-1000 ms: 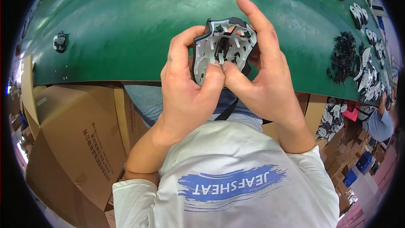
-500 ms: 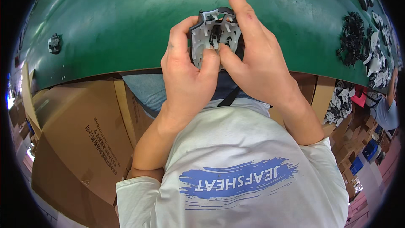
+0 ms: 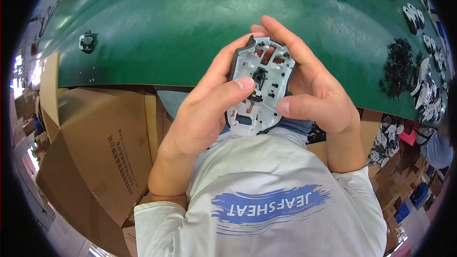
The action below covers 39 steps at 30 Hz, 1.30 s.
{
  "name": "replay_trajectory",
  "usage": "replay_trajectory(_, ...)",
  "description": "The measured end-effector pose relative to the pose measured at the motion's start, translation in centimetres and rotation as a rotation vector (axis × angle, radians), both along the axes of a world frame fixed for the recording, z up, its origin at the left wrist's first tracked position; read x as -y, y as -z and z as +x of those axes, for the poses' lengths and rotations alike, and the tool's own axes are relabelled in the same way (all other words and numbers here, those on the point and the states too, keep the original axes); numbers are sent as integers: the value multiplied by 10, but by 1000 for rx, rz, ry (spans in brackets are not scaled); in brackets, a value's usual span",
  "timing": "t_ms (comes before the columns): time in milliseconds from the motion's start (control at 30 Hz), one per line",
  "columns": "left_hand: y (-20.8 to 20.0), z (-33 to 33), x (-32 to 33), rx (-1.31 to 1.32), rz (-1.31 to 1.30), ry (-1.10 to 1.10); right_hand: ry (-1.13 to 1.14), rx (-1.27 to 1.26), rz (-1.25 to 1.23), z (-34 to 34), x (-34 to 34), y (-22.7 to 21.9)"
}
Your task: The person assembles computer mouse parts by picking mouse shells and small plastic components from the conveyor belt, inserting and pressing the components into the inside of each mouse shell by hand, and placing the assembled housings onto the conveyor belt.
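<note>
Between my two hands is a computer-mouse shell (image 3: 271, 96), its pale, ribbed inner side facing up and a black edge running round it. My left hand (image 3: 197, 112) grips it from the left. The left thumb presses beside a small black plastic part (image 3: 259, 77) seated in the middle of the shell. From the right, my right hand (image 3: 323, 93) supports the shell, the thumb at its lower right rim and the fingers behind the far edge. Those fingertips are partly hidden by the shell.
On the green table (image 3: 166, 28) a small black-and-white part (image 3: 86, 42) lies at left. A heap of small black parts (image 3: 399, 69) and several white-and-black shells (image 3: 428, 93) lie at right. Cardboard boxes (image 3: 100, 152) stand below the table edge; white pieces (image 3: 386, 135) fill another at right.
The shell has come closer to my body and tipped, so its whole inside shows. My right thumb has moved from the middle to the right rim; the right index finger has lowered behind the shell.
</note>
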<state>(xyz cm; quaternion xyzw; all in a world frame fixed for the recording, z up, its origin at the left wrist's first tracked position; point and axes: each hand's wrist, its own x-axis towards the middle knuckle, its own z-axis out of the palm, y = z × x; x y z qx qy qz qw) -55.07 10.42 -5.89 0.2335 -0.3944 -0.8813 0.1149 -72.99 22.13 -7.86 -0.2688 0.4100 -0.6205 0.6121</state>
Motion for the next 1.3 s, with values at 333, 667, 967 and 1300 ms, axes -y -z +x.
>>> replay_trajectory(333, -92, 132, -2, -16, -530, -625, 442, -807, 66, -90, -42, 33)
replay_trajectory(667, -141, 392, 192, 572, -779, -886, 519, -2053, 709, -217, -64, 15)
replay_trajectory(967, -267, 500, 236, 1269, -773, -861, 474, -2017, 726, -236, -70, 47)
replay_trajectory(1300, -109, 519, 318, 1661, -398, -364, 447, -1953, 540, -200, -21, 37)
